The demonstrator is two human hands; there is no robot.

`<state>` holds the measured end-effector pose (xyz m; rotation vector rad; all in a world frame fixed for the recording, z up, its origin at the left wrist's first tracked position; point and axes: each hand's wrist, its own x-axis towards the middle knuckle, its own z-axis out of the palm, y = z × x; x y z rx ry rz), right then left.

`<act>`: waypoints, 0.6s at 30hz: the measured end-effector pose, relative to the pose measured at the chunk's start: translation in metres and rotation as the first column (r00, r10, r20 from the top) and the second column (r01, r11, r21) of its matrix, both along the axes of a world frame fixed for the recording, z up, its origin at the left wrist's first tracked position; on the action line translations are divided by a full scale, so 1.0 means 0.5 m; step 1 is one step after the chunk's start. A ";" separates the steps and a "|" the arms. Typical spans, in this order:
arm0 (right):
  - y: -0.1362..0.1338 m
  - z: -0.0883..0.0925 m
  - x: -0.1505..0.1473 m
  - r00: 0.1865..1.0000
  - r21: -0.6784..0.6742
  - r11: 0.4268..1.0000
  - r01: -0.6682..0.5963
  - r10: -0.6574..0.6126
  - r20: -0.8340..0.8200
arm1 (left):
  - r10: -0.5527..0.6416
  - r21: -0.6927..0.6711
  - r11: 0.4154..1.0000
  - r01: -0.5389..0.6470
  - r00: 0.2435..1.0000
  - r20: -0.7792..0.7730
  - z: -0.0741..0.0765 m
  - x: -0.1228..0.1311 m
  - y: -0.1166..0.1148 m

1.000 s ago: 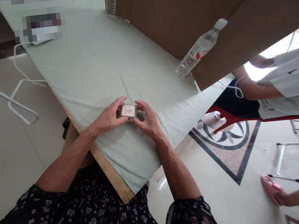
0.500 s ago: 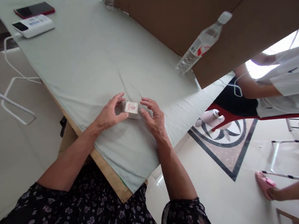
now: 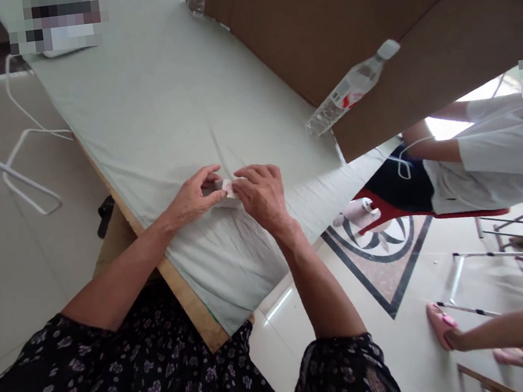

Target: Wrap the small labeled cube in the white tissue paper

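Box [image 3: 228,186] held at nine o'clock in left hand [image 3: 190,198], grip half-curled; touched at three o'clock by right hand [image 3: 265,198], closure unclear.

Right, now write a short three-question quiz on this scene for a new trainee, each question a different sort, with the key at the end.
1. Multiple choice. Where is the small white box with red print in relation to the left hand and the right hand?
A. Between the fingertips of the two
B. Behind the left wrist
C. Off to the right of both

2. True or false. The clear plastic bottle has no cap on.

3. Fill in the blank. The large brown panel behind the bottle is made of ____.

Key
1. A.
2. False; it has a white cap.
3. Cardboard.
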<state>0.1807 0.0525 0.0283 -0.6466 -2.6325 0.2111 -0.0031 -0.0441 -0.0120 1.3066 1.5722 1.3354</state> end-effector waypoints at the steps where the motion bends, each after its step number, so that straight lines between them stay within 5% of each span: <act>1: 0.000 -0.001 -0.004 1.000 0.012 1.000 -0.001 0.001 -0.001 | 0.002 0.006 1.000 -0.002 1.000 -0.013 0.003 0.002 -0.001; 9: 0.062 0.014 -0.030 0.986 -0.002 0.991 0.133 -0.133 -0.100 | -0.069 0.115 0.991 0.068 0.998 0.006 0.005 0.023 -0.005; 18: 0.181 0.018 -0.057 0.965 -0.043 0.972 0.231 -0.234 -0.121 | -0.206 0.054 0.978 0.201 0.971 0.124 0.011 0.023 -0.009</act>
